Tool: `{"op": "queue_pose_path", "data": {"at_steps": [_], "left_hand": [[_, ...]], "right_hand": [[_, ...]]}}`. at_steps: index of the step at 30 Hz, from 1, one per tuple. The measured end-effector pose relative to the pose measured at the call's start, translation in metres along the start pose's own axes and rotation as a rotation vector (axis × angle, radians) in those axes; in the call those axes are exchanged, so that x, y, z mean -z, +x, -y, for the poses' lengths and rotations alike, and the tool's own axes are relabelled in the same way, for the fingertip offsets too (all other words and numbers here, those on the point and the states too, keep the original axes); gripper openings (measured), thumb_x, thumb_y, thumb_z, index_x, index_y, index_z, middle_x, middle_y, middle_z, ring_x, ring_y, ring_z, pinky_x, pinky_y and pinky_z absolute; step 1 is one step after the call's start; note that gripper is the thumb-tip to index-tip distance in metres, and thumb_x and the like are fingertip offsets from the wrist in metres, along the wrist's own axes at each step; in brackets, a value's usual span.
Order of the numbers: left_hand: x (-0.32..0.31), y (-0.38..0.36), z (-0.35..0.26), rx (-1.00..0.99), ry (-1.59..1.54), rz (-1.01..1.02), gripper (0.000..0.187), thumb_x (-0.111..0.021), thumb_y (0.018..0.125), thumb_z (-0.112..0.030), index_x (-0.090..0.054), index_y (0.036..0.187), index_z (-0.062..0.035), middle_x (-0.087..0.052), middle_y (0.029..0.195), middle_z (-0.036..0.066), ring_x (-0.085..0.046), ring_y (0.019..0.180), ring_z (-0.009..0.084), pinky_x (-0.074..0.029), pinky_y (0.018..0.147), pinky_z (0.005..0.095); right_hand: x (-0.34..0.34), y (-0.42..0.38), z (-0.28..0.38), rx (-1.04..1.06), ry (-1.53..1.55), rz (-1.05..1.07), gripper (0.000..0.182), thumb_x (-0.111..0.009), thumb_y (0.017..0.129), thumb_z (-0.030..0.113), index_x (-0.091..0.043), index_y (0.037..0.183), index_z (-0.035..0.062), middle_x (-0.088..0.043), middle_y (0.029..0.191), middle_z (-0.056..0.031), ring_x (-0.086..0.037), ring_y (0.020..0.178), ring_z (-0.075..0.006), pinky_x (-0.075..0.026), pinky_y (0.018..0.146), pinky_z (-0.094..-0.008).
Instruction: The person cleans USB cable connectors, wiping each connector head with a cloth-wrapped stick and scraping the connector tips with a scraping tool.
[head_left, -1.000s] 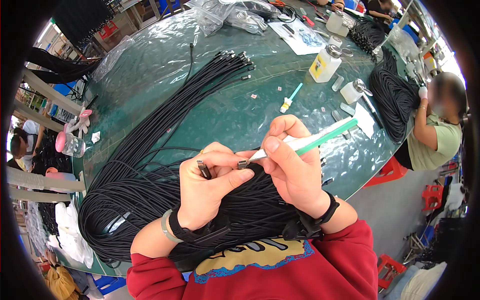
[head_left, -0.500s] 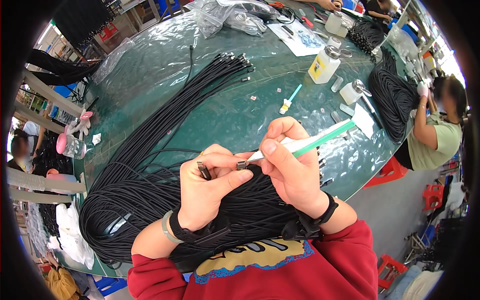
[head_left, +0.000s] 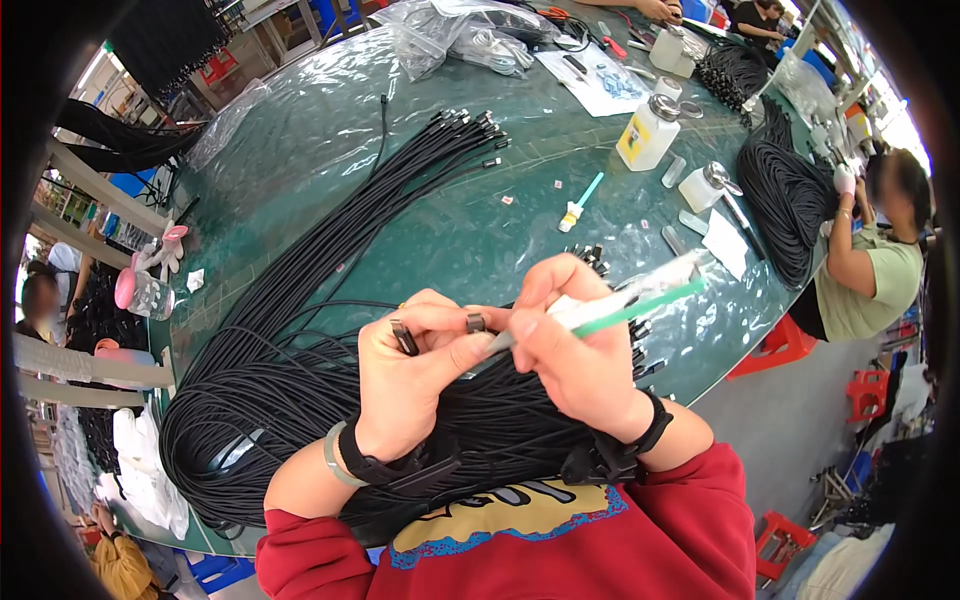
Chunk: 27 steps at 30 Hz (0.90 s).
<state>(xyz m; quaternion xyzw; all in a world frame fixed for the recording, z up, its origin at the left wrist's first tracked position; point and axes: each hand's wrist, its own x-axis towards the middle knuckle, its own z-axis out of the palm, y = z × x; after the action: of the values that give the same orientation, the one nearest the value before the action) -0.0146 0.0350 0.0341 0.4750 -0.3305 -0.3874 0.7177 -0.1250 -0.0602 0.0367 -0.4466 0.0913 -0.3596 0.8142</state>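
My left hand is closed around the ends of black cables. One dark cable connector sticks up between its thumb and fingers, and a second connector pokes out by the knuckles. In my right hand is a slim green-and-white tool, pinched between thumb and fingers. Its grey pointed tip reaches the left thumb, just below the upright connector. White wrapping covers part of its shaft. Under both hands lies a big coil of black cables.
The bundle's connector ends fan out on the green table. Toward the right are a yellow-labelled bottle, a smaller bottle, a turquoise stick and white paper. Beside another cable bundle is a person in green.
The tool's tip has gone from the connector's end down to beside the left thumb. My right hand has shifted slightly left and tilted the tool; the upright connector has turned a little.
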Motion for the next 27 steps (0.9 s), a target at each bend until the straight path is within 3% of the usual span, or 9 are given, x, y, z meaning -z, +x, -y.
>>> {"op": "queue_pose_path", "data": {"at_steps": [2,7,10,11,14,19,23,27], "left_hand": [[-0.003,0.002,-0.001,0.014,-0.057,-0.071,0.01,-0.064,0.064,0.006,-0.058,0.069,-0.0008,-0.056,0.078,0.006,-0.044,0.053,0.0042,-0.031,0.042,0.0152],[0.002,0.002,0.003,-0.011,0.068,-0.009,0.007,-0.061,0.069,0.002,-0.057,0.075,-0.0004,-0.056,0.076,0.007,-0.043,0.052,0.0032,-0.031,0.041,0.0149],[-0.005,0.002,-0.004,0.052,-0.131,0.029,0.014,-0.055,0.076,0.004,-0.056,0.09,0.0021,-0.052,0.072,0.003,-0.04,0.054,0.0034,-0.036,0.05,0.0166],[-0.002,0.003,-0.005,0.051,-0.131,0.028,0.014,-0.055,0.076,0.004,-0.056,0.09,0.0021,-0.052,0.072,0.003,-0.04,0.054,0.0034,-0.036,0.05,0.0166],[0.015,0.006,-0.008,0.235,-0.281,0.29,0.022,-0.052,0.08,-0.003,-0.051,0.101,0.0042,-0.055,0.074,0.005,-0.043,0.055,0.0027,-0.032,0.046,0.0142],[0.012,0.009,-0.013,0.309,-0.368,0.322,0.023,-0.053,0.08,-0.007,-0.054,0.1,0.0042,-0.058,0.076,0.007,-0.045,0.056,0.0025,-0.029,0.044,0.0139],[0.014,0.009,-0.012,0.199,-0.096,0.33,0.018,-0.056,0.077,-0.004,-0.058,0.092,0.0051,-0.06,0.078,0.01,-0.048,0.059,0.0042,-0.032,0.046,0.0141],[0.009,0.006,-0.011,0.212,-0.16,0.207,0.012,-0.059,0.073,0.001,-0.061,0.084,0.0058,-0.06,0.078,0.011,-0.054,0.063,0.008,-0.04,0.054,0.0158]], "right_hand": [[0.0,-0.001,-0.002,0.019,-0.039,0.05,0.014,-0.054,0.081,0.005,-0.044,0.091,0.006,-0.05,0.067,0.0024,-0.048,0.055,-0.0037,-0.033,0.045,-0.0154],[-0.003,0.0,0.002,-0.037,0.04,-0.033,0.014,-0.054,0.081,0.005,-0.044,0.091,0.0054,-0.049,0.066,0.0024,-0.048,0.055,-0.0038,-0.034,0.046,-0.015],[-0.003,0.001,0.006,-0.042,-0.033,-0.079,0.012,-0.048,0.082,0.009,-0.04,0.091,0.0055,-0.042,0.061,0.0028,-0.039,0.051,-0.0023,-0.047,0.077,-0.0347],[-0.002,0.002,0.007,-0.042,-0.033,-0.078,0.012,-0.048,0.082,0.009,-0.04,0.091,0.0055,-0.042,0.061,0.0028,-0.039,0.051,-0.0023,-0.047,0.077,-0.0347],[0.001,0.003,0.008,-0.029,-0.039,-0.087,0.013,-0.047,0.083,0.011,-0.039,0.092,0.0057,-0.04,0.06,0.0034,-0.037,0.05,-0.002,-0.046,0.081,-0.0377],[-0.001,0.003,0.017,-0.051,-0.016,-0.108,0.012,-0.046,0.083,0.012,-0.039,0.092,0.0057,-0.04,0.06,0.0036,-0.037,0.051,-0.0018,-0.045,0.083,-0.0387],[-0.006,0.0,0.015,-0.042,0.026,-0.062,0.012,-0.046,0.083,0.012,-0.039,0.091,0.0056,-0.039,0.06,0.0036,-0.037,0.051,-0.0017,-0.045,0.082,-0.0386],[-0.008,-0.003,0.01,-0.051,-0.07,-0.043,0.011,-0.046,0.084,0.012,-0.039,0.09,0.0056,-0.039,0.06,0.0036,-0.038,0.052,-0.0018,-0.045,0.082,-0.0388]]}}
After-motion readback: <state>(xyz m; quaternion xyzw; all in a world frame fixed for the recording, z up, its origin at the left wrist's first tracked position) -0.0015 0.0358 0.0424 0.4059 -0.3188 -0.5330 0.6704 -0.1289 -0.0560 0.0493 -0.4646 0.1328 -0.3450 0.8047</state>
